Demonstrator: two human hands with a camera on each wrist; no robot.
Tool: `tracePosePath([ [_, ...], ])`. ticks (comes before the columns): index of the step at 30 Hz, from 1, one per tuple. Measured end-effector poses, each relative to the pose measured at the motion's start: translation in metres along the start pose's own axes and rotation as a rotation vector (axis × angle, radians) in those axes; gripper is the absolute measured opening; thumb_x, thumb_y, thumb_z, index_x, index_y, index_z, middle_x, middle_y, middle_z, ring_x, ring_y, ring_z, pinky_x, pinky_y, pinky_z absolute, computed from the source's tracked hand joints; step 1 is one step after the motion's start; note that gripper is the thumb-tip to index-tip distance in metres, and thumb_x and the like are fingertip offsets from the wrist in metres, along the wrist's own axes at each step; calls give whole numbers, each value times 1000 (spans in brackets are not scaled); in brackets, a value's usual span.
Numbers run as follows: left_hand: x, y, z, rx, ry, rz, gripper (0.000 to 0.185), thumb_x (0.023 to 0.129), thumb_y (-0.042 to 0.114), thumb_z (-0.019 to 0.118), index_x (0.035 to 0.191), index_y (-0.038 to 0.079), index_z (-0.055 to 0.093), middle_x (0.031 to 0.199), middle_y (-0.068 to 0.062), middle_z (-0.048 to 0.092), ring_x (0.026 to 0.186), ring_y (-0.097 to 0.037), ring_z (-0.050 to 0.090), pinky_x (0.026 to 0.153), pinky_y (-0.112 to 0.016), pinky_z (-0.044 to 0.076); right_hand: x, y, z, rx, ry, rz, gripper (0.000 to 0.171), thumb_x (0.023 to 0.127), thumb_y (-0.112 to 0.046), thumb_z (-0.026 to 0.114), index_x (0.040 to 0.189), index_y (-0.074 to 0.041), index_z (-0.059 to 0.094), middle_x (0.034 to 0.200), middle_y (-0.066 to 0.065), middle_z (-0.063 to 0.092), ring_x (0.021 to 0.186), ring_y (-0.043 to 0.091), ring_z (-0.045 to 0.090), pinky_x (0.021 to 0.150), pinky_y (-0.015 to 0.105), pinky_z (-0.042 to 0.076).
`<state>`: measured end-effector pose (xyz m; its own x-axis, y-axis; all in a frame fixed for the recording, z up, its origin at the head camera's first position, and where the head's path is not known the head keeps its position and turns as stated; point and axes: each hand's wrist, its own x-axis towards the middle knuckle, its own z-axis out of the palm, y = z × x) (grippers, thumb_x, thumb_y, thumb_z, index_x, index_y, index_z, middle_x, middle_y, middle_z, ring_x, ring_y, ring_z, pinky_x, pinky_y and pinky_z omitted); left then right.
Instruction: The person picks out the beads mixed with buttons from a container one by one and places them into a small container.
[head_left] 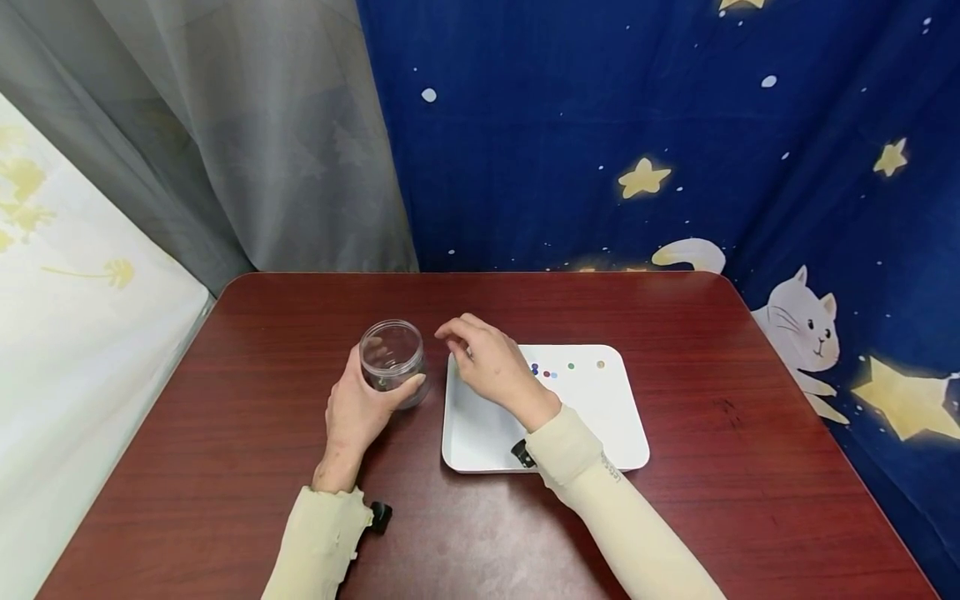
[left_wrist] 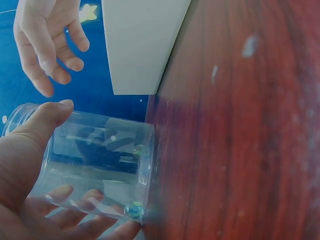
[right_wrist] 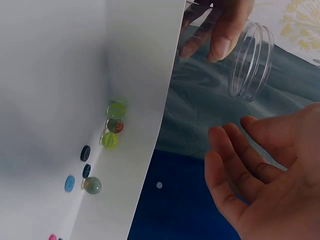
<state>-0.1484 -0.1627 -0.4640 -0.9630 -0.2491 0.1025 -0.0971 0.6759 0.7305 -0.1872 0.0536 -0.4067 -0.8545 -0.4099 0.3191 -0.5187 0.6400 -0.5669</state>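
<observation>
My left hand (head_left: 356,410) grips a clear open-topped jar (head_left: 392,367) round its side, thumb in front and fingers behind. The jar stands upright on the table, and a greenish glass marble (left_wrist: 134,210) lies at its bottom in the left wrist view. My right hand (head_left: 491,362) hovers over the left end of a white tray (head_left: 585,437), fingertips just right of the jar. Its fingers (right_wrist: 245,172) are loosely bent with nothing between them. Inside the tray, the right wrist view has yellow-green marbles (right_wrist: 110,140), a clear marble (right_wrist: 92,185) and a blue button (right_wrist: 69,183).
Dark buttons (right_wrist: 85,153) lie near the marbles along the tray's wall. Tray and jar share a reddish-brown table (head_left: 247,417). A blue curtain (head_left: 525,167) with stars and a grey curtain (head_left: 300,167) hang behind its far edge.
</observation>
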Motion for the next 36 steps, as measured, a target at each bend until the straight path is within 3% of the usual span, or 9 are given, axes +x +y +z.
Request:
tracePosePath([
  [15, -1, -1, -1, -9, -1, -14, 103, 75, 64, 86, 157, 23, 40, 137, -12, 68, 122, -41, 67, 99, -60, 50, -2, 15, -11, -1, -33, 30, 29, 100, 3, 58, 114, -17, 75, 112, -1, 73, 99, 15, 71, 84, 35, 57],
  [22, -1, -1, -1, -23, -9, -16, 102, 75, 63, 87, 158, 25, 40, 139, -9, 67, 125, -38, 66, 102, -59, 50, -6, 25, -16, 14, -61, 53, 46, 89, 17, 50, 115, -12, 75, 112, 2, 74, 101, 17, 71, 90, 33, 57],
  [36, 0, 0, 0, -18, -3, -9, 102, 74, 63, 87, 157, 26, 41, 137, -9, 69, 123, -38, 67, 101, -60, 50, -11, 38, -30, 98, -102, 117, 52, 88, 18, 39, 119, -7, 73, 118, 6, 73, 107, 26, 72, 94, 37, 57],
])
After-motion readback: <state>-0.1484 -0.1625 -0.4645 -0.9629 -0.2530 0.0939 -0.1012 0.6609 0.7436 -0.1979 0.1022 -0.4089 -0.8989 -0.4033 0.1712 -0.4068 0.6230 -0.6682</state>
